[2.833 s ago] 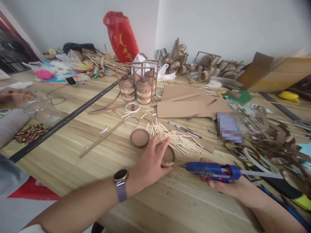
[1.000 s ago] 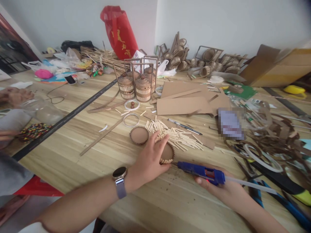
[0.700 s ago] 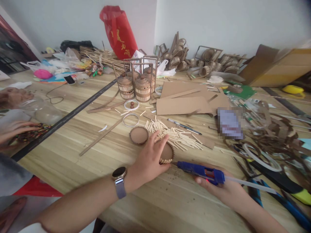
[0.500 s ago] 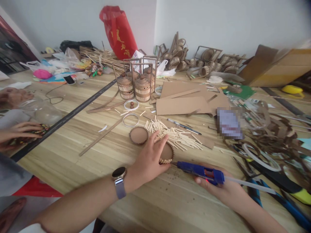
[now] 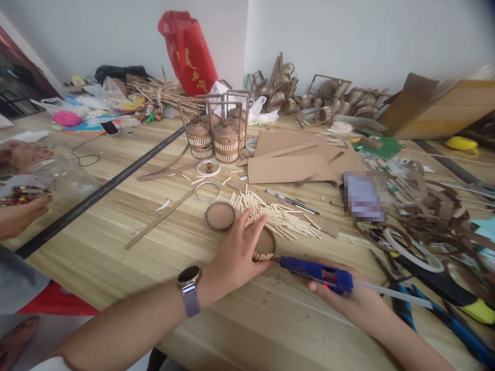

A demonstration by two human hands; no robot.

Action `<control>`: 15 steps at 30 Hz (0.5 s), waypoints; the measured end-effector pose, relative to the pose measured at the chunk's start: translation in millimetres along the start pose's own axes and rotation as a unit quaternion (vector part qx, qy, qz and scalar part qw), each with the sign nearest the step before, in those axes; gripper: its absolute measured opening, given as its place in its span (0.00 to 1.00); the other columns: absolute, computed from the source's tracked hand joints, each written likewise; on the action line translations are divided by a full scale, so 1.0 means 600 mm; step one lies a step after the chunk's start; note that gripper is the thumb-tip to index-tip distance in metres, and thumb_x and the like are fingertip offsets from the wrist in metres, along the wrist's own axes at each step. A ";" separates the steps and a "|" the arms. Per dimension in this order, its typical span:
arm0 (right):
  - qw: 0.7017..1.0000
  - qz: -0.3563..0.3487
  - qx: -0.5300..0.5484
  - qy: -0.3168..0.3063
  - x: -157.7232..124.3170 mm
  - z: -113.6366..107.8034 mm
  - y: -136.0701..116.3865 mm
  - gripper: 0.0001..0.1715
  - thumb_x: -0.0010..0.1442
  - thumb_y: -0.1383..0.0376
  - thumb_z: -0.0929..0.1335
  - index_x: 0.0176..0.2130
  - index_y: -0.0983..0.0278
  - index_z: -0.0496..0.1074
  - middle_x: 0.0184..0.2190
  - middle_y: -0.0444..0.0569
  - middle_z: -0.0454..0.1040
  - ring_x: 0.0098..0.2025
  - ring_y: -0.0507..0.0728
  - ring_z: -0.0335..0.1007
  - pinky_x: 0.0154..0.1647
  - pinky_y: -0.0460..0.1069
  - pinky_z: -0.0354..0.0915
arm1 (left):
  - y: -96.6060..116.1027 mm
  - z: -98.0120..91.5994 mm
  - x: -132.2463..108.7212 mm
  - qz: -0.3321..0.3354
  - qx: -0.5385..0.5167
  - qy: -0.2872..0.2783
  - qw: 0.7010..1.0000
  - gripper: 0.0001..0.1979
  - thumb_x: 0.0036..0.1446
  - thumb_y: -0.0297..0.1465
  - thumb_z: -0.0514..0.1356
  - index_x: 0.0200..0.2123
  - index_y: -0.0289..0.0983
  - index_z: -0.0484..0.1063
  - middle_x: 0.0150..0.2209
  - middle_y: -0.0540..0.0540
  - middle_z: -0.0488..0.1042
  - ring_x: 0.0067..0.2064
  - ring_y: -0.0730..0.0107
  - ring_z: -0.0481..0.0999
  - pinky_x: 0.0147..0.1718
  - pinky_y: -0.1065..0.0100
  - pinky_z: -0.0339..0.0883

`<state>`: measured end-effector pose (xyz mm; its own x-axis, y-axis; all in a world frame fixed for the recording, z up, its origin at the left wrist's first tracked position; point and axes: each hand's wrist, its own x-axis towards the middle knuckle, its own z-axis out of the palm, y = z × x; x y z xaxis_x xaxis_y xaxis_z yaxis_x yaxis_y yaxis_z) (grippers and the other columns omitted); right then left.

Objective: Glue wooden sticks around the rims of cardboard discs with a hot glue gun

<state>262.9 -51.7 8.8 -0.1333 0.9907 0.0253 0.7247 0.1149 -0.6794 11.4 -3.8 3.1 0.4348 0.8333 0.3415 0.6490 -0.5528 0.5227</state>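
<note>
My left hand [image 5: 232,257] steadies a round brown cardboard base [image 5: 265,241], thumb at its near rim and fingers reaching over its left side. Short pale sticks stand along the near part of that rim. In my right hand [image 5: 358,299] is a blue glue gun [image 5: 315,273], with a whitish glue stick [image 5: 390,293] out of its back end. The gun's nozzle points left, at the rim close to my left thumb. A second round base [image 5: 220,215] lies just beyond my left hand. Loose short sticks [image 5: 286,219] are heaped behind both bases.
Several lidded stick baskets [image 5: 227,143] with tall handles stand farther back, near cardboard sheets [image 5: 290,169]. Pliers [image 5: 402,304] and brown strips [image 5: 436,206] lie at right. A cardboard box [image 5: 444,111] is at back right. At left, another person's hand [image 5: 27,216] holds small multicoloured pieces.
The other person's hand at left has turned and lifted, with the multicoloured pieces now on it. My hands, the glue gun and the cardboard base stay nearly where they were.
</note>
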 end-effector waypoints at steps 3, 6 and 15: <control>1.000 0.002 0.010 0.001 -0.001 0.003 0.002 0.22 0.50 0.48 0.71 0.34 0.62 0.78 0.31 0.53 0.82 0.33 0.64 0.80 0.36 0.56 0.76 | 0.000 0.001 0.000 0.001 -0.002 0.001 1.000 0.51 0.46 0.29 0.71 0.66 0.45 0.43 0.65 0.34 0.47 0.67 0.43 0.52 0.59 0.45 0.60; 1.000 -0.001 0.012 0.007 -0.002 0.004 0.005 0.23 0.51 0.46 0.70 0.35 0.62 0.78 0.30 0.52 0.82 0.33 0.64 0.79 0.36 0.55 0.76 | 0.000 0.002 0.000 0.000 -0.004 0.002 1.000 0.51 0.46 0.28 0.71 0.66 0.45 0.43 0.65 0.34 0.47 0.67 0.43 0.52 0.59 0.44 0.60; 0.999 -0.005 -0.019 0.040 -0.005 0.008 0.015 0.24 0.49 0.45 0.70 0.35 0.61 0.79 0.32 0.53 0.83 0.33 0.64 0.80 0.36 0.55 0.76 | 0.001 0.001 0.001 -0.007 -0.002 -0.001 1.000 0.51 0.46 0.28 0.71 0.66 0.44 0.44 0.65 0.35 0.47 0.67 0.44 0.52 0.60 0.46 0.60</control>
<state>266.8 -53.8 -0.9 -0.0867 0.9921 0.0910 0.7488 0.1251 -0.6509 12.4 -3.8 3.0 0.4272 0.8406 0.3329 0.6522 -0.5415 0.5304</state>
